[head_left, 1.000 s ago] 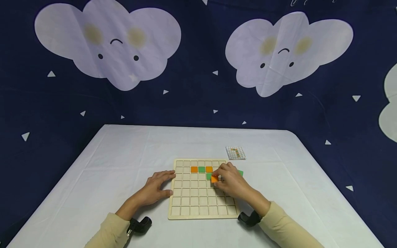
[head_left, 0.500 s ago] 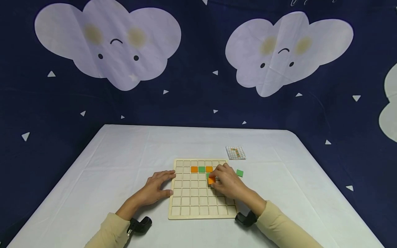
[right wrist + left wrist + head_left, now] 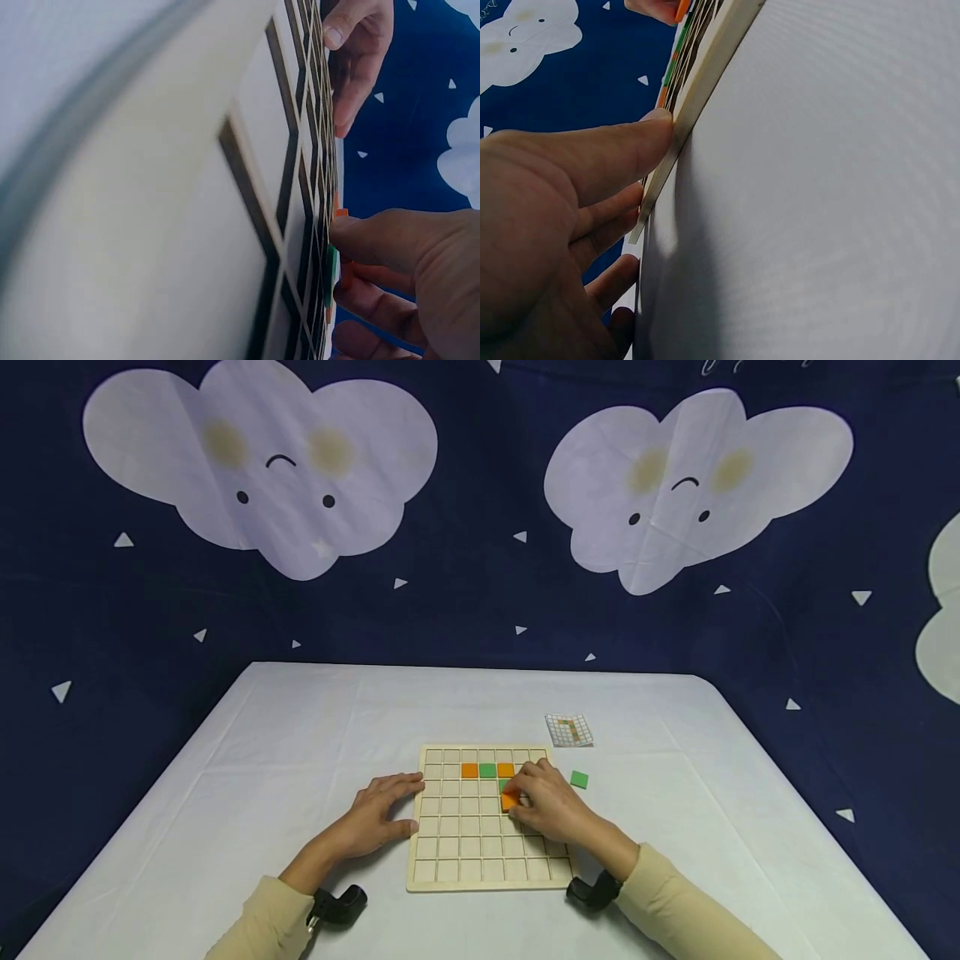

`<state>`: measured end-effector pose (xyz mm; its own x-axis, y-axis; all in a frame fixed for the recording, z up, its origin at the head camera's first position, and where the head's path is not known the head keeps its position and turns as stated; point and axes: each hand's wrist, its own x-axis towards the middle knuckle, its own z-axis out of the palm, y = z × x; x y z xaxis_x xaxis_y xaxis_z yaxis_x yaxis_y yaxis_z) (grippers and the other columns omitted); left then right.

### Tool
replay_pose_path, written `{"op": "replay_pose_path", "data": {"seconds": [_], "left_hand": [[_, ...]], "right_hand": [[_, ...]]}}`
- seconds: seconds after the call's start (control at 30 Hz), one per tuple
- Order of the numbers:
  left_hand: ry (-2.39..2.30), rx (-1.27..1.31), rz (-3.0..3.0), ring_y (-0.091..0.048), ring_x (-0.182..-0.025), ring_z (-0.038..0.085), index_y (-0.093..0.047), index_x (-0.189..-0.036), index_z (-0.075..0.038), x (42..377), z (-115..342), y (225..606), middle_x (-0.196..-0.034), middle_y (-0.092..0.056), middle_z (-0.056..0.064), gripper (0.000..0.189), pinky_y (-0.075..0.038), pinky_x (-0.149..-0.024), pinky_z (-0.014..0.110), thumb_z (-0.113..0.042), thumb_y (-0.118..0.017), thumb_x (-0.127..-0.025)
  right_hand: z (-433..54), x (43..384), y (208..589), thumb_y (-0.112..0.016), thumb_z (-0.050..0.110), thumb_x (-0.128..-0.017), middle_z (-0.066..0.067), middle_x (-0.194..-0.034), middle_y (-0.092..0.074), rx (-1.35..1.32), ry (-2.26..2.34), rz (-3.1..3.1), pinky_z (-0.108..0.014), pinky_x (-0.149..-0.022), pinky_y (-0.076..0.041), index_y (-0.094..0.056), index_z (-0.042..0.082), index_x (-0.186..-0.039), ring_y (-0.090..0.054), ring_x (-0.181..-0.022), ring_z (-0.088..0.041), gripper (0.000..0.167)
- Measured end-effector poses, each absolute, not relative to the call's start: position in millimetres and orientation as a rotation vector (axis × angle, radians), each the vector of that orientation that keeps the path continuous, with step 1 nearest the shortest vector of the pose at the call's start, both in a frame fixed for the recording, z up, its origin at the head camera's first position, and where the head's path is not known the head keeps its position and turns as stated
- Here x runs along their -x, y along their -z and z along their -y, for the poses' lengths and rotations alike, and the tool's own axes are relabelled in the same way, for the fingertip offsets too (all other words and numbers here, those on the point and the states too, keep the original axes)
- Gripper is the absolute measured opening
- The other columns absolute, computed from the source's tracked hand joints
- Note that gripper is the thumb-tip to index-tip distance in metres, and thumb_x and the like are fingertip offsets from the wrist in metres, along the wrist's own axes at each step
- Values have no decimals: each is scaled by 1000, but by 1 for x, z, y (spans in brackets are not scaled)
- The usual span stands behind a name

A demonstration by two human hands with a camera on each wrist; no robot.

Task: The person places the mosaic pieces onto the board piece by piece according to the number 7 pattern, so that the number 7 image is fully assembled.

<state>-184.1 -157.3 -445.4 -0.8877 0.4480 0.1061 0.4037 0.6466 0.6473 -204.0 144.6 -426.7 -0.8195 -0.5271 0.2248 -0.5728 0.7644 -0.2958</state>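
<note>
A square wooden grid board (image 3: 457, 839) lies on the white table. My right hand (image 3: 555, 806) pinches an orange square tile (image 3: 509, 802) low over a cell in the board's upper right part. The right wrist view shows this orange tile (image 3: 346, 274) between thumb and fingers. Just above it, a green tile (image 3: 504, 785) is partly covered by the fingertips. One row higher sit an orange tile (image 3: 469, 770), a green tile (image 3: 487, 770) and another orange tile (image 3: 506, 770), side by side. My left hand (image 3: 375, 818) touches the board's left edge with extended fingers and thumb.
A loose green tile (image 3: 579, 779) lies on the table right of the board. Behind it is a small card (image 3: 570, 731) printed with a coloured grid pattern. A dark blue cloth with cloud (image 3: 697, 493) pictures hangs behind the table.
My right hand has shifted slightly left and lowered the orange tile toward the cell under the green one. The left hand has stayed still.
</note>
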Motion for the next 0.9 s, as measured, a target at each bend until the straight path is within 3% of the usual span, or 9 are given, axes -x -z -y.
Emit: {"op": "replay_pose_path", "data": {"seconds": [0.9], "left_hand": [[-1078, -696, -2791, -33, -135, 35, -50, -135, -7, 184, 156, 445, -148, -41, 8, 57, -23, -101, 55, -22, -70, -84]], "right_hand": [[-145, 205, 430, -76, 25, -78, 6, -96, -59, -879, -560, 2859, -30, -76, -36, -72, 17, -102, -41, -85, -9, 26]]}}
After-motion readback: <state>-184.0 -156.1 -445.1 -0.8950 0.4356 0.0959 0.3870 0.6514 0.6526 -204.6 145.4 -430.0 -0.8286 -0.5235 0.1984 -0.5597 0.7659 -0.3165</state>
